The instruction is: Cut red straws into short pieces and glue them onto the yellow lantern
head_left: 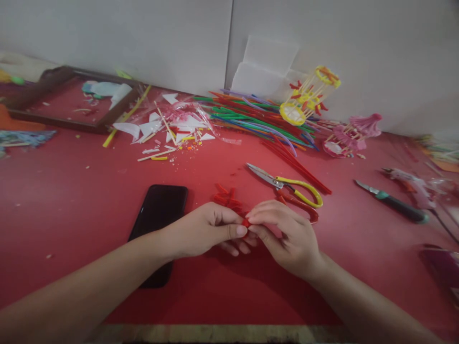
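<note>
Between both hands, near the front of the red table, is a small red pipe cleaner piece, mostly covered by fingertips. My left hand pinches it between thumb and forefinger, with the other fingers curled beneath. From the right, my right hand grips the same piece with thumb and fingertips. Just behind the hands lies a loose pile of short red pipe cleaner pieces. Scissors with one yellow and one red handle lie beyond my right hand, blades pointing left. A black phone rests partly under my left forearm.
Long coloured pipe cleaners are heaped by the wall. Yellow and pink stick models stand behind. On the right lie a craft knife and a glue gun. Paper scraps and a dark frame occupy the left.
</note>
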### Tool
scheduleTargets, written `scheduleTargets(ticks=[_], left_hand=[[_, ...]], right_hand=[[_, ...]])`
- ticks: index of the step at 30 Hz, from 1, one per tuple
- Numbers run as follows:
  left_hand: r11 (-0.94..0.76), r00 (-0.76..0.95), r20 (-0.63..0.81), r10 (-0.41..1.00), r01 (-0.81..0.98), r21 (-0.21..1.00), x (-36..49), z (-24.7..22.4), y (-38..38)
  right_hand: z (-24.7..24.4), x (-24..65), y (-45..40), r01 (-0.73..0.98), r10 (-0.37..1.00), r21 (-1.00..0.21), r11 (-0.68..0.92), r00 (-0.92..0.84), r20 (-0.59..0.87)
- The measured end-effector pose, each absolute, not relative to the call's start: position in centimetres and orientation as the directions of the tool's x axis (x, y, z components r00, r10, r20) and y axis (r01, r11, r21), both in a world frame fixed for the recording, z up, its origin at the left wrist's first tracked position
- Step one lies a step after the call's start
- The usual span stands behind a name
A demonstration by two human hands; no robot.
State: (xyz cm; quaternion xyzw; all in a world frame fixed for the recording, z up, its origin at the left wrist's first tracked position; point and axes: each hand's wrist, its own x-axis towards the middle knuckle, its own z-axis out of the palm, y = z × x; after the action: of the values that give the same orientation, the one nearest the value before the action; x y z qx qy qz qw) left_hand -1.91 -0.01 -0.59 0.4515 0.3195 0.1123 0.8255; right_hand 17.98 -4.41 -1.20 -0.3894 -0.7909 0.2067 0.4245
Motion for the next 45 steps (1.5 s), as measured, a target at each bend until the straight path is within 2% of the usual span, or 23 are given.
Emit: scheduleTargets(ticks=[11, 18, 24, 27, 31, 40, 45], left_hand=[[0.604, 0.774, -0.432, 0.464, 0.081, 0.793, -1.9, -0.4, -0.1], [0.614, 0.726, -0.422, 0.543, -0.001, 0.789, -1.9, -0.2, 0.0], [0.56, 0.712, -0.295, 0.637, -0.165, 0.812, -2.0, -0.6, -0.2], [0.494, 0.701, -0.232, 0.674, -0.194, 0.848, -2.0, -0.5, -0.1], [0.36, 0.664, -0.164, 0.73, -0.169, 0.918, -2.0, -0.4, 0.0], [0.419, 0.675, -0.253, 0.693, -0.092, 0.903, -1.9, -0.6, 0.0], [0.25, 0.697, -0.153, 0.701, -0.039, 0.967, -1.7, -0.2, 0.1]], right_hand=[[-0.8, 17.9, -4.4, 0.458, 0.778, -0.629, 0.628, -0.367, 0.51], [-1.0, 17.7, -4.3, 0.534, 0.743, -0.524, 0.663, -0.382, 0.55], [-1.5, 16.9, -4.7, 0.658, 0.622, -0.333, 0.675, -0.265, 0.737], [-1.3, 16.5, -4.9, 0.696, 0.66, -0.353, 0.626, -0.231, 0.715], [-0.9, 16.3, -4.8, 0.691, 0.679, -0.382, 0.613, -0.214, 0.702], [-0.7, 16.6, -4.4, 0.686, 0.574, -0.295, 0.665, -0.216, 0.79], [-0.7, 16.4, -4.8, 0.675, 0.58, -0.304, 0.672, -0.224, 0.783]])
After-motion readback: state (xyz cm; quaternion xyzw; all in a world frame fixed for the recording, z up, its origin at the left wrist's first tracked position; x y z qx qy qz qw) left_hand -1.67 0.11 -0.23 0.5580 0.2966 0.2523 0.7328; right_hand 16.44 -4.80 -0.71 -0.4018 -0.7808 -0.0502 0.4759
